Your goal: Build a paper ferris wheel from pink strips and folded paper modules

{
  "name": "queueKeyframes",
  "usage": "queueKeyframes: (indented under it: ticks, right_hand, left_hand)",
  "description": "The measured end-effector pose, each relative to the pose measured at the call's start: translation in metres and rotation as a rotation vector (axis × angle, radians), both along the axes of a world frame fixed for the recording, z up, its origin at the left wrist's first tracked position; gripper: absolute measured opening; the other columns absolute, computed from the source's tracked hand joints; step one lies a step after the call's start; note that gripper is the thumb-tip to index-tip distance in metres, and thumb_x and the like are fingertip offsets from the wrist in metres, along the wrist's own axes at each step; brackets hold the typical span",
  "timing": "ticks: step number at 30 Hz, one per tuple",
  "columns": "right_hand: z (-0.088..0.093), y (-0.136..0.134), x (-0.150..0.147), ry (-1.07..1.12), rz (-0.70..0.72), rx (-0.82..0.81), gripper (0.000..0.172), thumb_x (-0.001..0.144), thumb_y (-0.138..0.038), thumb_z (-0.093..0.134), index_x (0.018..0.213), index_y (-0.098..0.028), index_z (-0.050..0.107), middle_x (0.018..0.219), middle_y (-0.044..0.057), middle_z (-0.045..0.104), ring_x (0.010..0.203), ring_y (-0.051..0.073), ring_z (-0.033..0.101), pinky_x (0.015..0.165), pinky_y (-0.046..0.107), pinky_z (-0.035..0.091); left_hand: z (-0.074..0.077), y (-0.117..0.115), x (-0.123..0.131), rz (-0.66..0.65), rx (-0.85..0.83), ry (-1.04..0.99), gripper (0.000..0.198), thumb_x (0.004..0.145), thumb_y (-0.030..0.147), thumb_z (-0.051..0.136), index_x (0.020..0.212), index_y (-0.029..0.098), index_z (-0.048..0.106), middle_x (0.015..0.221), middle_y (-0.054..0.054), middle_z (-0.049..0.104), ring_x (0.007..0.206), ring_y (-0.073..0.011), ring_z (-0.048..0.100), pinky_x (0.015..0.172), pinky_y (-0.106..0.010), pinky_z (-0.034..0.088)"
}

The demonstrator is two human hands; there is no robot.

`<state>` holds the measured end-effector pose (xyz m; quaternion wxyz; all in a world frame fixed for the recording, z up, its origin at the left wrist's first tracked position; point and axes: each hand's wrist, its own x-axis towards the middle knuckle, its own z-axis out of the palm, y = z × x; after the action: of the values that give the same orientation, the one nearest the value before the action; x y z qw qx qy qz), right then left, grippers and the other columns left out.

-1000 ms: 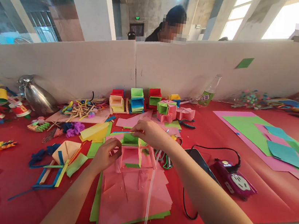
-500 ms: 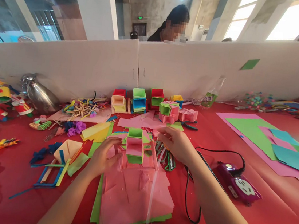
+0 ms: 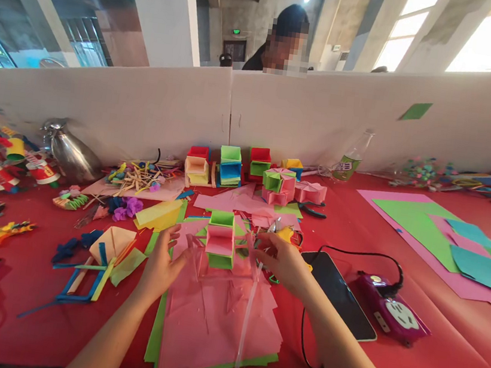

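Observation:
A small folded-paper piece of green and pink open boxes [image 3: 221, 241] stands on a stack of pink paper sheets [image 3: 218, 325] in front of me. To its left is my left hand [image 3: 165, 265], thumb and fingers spread, with nothing in it. My right hand [image 3: 280, 262] is on the other side, fingers bent and apart beside some thin pink paper strips; I see nothing gripped in it. A clear narrow tube [image 3: 246, 323] runs down over the sheets near this hand. Behind its fingers lies a yellow-handled tool [image 3: 286, 234], partly hidden.
Several folded paper boxes [image 3: 230, 164] stand along the white partition [image 3: 147, 105]. A phone [image 3: 343, 296] and a purple power strip [image 3: 394, 309] with a black cable lie to the right. A metal jug [image 3: 71, 152], paper crafts and sticks are at the left. A person sits beyond the partition.
My right hand has come down and closer beside the box piece, uncovering the phone and the yellow-handled tool. My left hand has moved slightly away from the piece, its fingers wider apart.

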<state>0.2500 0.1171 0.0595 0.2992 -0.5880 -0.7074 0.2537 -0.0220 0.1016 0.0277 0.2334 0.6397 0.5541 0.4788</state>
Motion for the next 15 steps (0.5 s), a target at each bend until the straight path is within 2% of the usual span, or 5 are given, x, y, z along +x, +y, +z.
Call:
queueKeyframes:
  ticks: [4, 6, 11, 13, 15]
  right_hand:
    - [-0.002, -0.002, 0.000, -0.027, 0.016, -0.034, 0.024, 0.073, -0.038, 0.055, 0.085, -0.018, 0.062, 0.067, 0.000, 0.061, 0.054, 0.013, 0.052, 0.049, 0.024, 0.036]
    - [-0.004, -0.005, 0.003, -0.037, 0.024, -0.052, 0.022, 0.072, -0.037, 0.056, 0.081, -0.018, 0.061, 0.065, 0.000, 0.060, 0.055, 0.013, 0.051, 0.050, 0.023, 0.036]
    - [-0.003, -0.012, 0.001, -0.033, 0.039, -0.091, 0.021, 0.071, -0.036, 0.057, 0.081, -0.018, 0.061, 0.061, -0.001, 0.058, 0.053, 0.013, 0.051, 0.049, 0.024, 0.034]
    - [0.000, -0.015, -0.004, -0.019, 0.037, -0.087, 0.016, 0.071, -0.034, 0.056, 0.074, -0.019, 0.061, 0.058, -0.002, 0.057, 0.053, 0.013, 0.050, 0.049, 0.024, 0.034]
    - [0.004, -0.017, -0.010, 0.005, 0.017, -0.071, 0.014, 0.071, -0.032, 0.053, 0.067, -0.020, 0.059, 0.054, -0.002, 0.053, 0.051, 0.013, 0.048, 0.048, 0.024, 0.032]
  left_hand:
    - [0.000, -0.011, 0.005, 0.124, 0.080, 0.082, 0.033, 0.080, 0.042, 0.056, 0.101, 0.019, 0.047, 0.101, -0.008, 0.052, 0.092, -0.0210, 0.053, 0.082, -0.040, 0.047]
    - [-0.006, -0.013, 0.005, 0.126, 0.040, 0.013, 0.035, 0.080, 0.042, 0.055, 0.104, 0.019, 0.045, 0.106, -0.010, 0.052, 0.096, -0.0217, 0.054, 0.083, -0.040, 0.047]
    - [-0.026, -0.003, 0.006, -0.048, -0.185, -0.171, 0.055, 0.077, 0.040, 0.059, 0.123, 0.018, 0.038, 0.130, -0.016, 0.044, 0.118, -0.0259, 0.047, 0.098, -0.045, 0.038]
    - [-0.024, 0.000, 0.009, -0.149, -0.217, -0.186, 0.057, 0.077, 0.039, 0.058, 0.126, 0.019, 0.037, 0.130, -0.015, 0.045, 0.119, -0.0250, 0.047, 0.101, -0.045, 0.036]
    - [-0.015, 0.000, 0.012, -0.246, -0.198, -0.175, 0.053, 0.081, 0.038, 0.054, 0.128, 0.021, 0.036, 0.129, -0.012, 0.047, 0.120, -0.0221, 0.047, 0.102, -0.043, 0.035]
